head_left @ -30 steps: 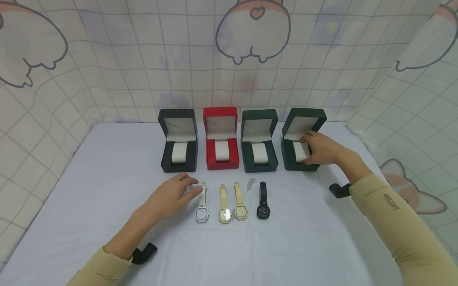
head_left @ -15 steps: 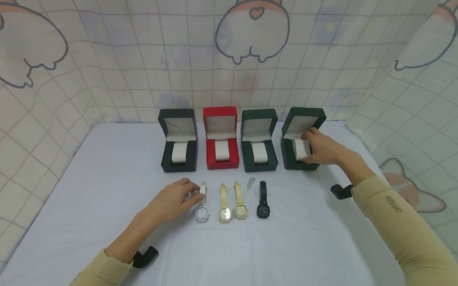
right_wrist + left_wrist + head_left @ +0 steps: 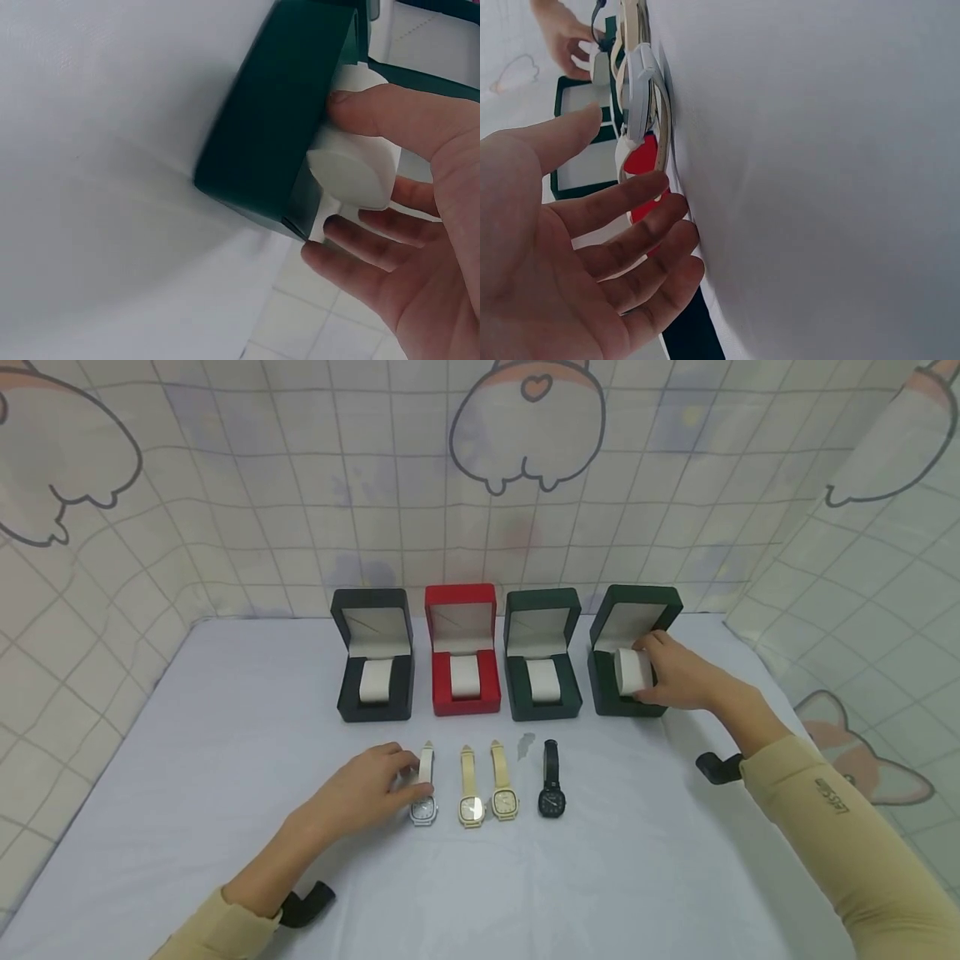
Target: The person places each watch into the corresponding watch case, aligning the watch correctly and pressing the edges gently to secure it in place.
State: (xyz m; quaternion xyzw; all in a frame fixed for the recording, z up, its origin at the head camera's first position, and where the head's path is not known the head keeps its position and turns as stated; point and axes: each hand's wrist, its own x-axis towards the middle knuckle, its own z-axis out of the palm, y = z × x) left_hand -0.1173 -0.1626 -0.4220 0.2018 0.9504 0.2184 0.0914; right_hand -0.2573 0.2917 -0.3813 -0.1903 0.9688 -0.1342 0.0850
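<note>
Head feed: right hand [image 3: 678,672] sits right of centre, at the green box [image 3: 624,706] ending the row. Its grip is pinched on the white cushion [image 3: 634,672], thumb one side, fingers the other. Right wrist feed shows that cushion tilted and standing partly out of the box base.

Left hand [image 3: 366,787] is lower left of centre, by the white watch [image 3: 423,812]. Its grip is loose and holds nothing, fingers slightly bent, thumb tip over the strap just above the dial (I can't tell from here if it touches). That watch is face up on the desk [image 3: 600,877], strap toward the top of frame.

To its right I have a yellow-strapped watch [image 3: 471,811], a second yellow-strapped watch [image 3: 505,804] just beside it, then a black watch [image 3: 552,803].

Above them: black box [image 3: 375,711], red box [image 3: 467,703], second green box [image 3: 546,710], lids up, pale cushions [image 3: 465,677] seated in the bases. Grid-print cloth [image 3: 397,502] fills the upper frame.
</note>
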